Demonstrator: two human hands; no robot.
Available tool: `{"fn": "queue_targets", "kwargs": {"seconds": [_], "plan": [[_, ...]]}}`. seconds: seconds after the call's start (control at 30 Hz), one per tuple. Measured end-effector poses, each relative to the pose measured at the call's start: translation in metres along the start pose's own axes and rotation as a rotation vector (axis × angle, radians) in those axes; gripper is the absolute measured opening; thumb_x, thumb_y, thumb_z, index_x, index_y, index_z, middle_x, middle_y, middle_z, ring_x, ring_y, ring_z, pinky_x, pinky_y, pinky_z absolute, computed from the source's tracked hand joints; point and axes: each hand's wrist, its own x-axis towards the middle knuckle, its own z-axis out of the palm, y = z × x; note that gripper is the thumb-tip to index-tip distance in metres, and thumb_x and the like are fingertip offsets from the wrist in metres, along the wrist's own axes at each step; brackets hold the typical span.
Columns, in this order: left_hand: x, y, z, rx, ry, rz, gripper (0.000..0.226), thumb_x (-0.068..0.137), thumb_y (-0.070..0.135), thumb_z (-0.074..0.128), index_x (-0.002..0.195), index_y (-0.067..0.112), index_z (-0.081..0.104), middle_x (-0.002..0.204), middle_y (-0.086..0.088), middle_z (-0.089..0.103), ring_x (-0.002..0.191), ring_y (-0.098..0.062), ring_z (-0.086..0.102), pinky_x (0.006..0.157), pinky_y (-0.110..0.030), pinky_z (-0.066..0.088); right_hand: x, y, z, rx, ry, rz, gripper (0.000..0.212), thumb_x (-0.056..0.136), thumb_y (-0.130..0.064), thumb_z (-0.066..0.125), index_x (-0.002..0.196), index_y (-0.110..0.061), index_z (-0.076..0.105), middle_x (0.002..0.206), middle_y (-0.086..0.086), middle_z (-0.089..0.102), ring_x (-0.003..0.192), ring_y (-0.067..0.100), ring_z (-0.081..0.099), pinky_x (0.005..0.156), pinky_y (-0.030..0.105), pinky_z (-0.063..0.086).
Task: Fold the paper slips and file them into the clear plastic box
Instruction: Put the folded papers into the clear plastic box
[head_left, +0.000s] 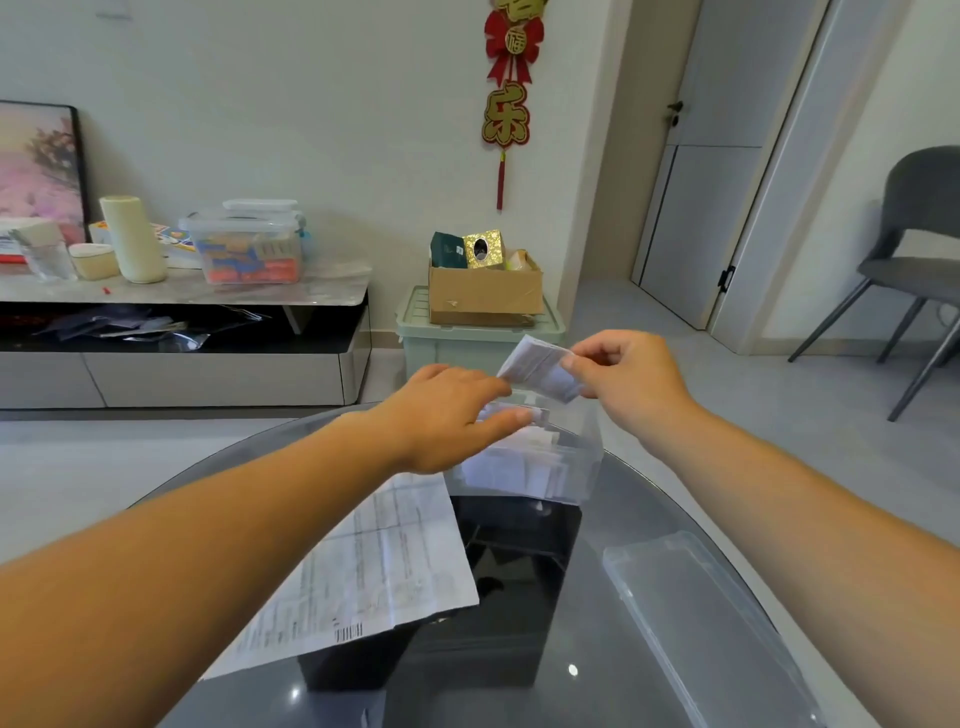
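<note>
A clear plastic box (582, 467) stands on the far part of a round glass table (613, 597), with several folded paper slips (524, 467) standing inside. My right hand (628, 379) pinches a folded paper slip (540, 371) just above the box's far edge. My left hand (447, 415) reaches over the box's left side, its fingers stretched onto the tops of the slips inside. A large printed sheet (374, 571) lies unfolded on the table under my left forearm.
The box's clear lid (701, 634) lies on the table at the right. Beyond the table stand a green storage bin (426, 343) with a cardboard box (485, 293) on it, a low cabinet (182, 364) at the left and a grey chair (914, 270) at the right.
</note>
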Motion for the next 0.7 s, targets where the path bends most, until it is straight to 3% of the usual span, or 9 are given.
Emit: {"fn": "queue_targets", "kwargs": {"seconds": [0.13,0.3,0.47,0.7], "plan": [[0.008,-0.011,0.02,0.177,-0.064,0.069,0.097,0.08,0.088,0.034,0.156,0.027,0.025,0.159,0.005,0.033,0.145,-0.017,0.03,0.125,-0.049,0.009,0.01,0.008,0.018,-0.035,-0.02,-0.021,0.022,0.088,-0.02,0.076,0.069,-0.031,0.072,0.076,-0.006,0.072,0.081,0.021,0.069,0.081,0.046,0.06],[0.013,-0.01,0.033,0.257,0.012,0.073,0.106,0.075,0.09,0.045,0.152,0.021,0.024,0.154,0.002,0.034,0.139,-0.021,0.033,0.122,-0.048,0.016,0.013,0.01,0.026,-0.11,-0.026,-0.09,0.02,0.088,-0.022,0.076,0.072,-0.033,0.071,0.078,-0.01,0.071,0.079,0.013,0.067,0.074,0.032,0.055],[0.02,-0.006,0.037,0.294,-0.035,0.066,0.092,0.077,0.087,0.045,0.145,0.026,0.039,0.142,-0.001,0.035,0.135,-0.023,0.03,0.121,-0.051,0.006,0.014,0.011,0.026,-0.159,-0.05,-0.113,0.021,0.088,-0.022,0.075,0.072,-0.034,0.071,0.075,-0.012,0.07,0.076,0.012,0.067,0.072,0.033,0.059],[0.019,-0.008,0.041,0.261,-0.002,0.085,0.082,0.079,0.085,0.044,0.139,0.029,0.047,0.146,0.002,0.034,0.131,-0.019,0.035,0.116,-0.046,0.016,0.013,0.019,0.025,-0.176,-0.08,-0.114,0.015,0.088,-0.021,0.076,0.075,-0.03,0.074,0.075,-0.011,0.071,0.072,0.01,0.065,0.07,0.029,0.054]]}}
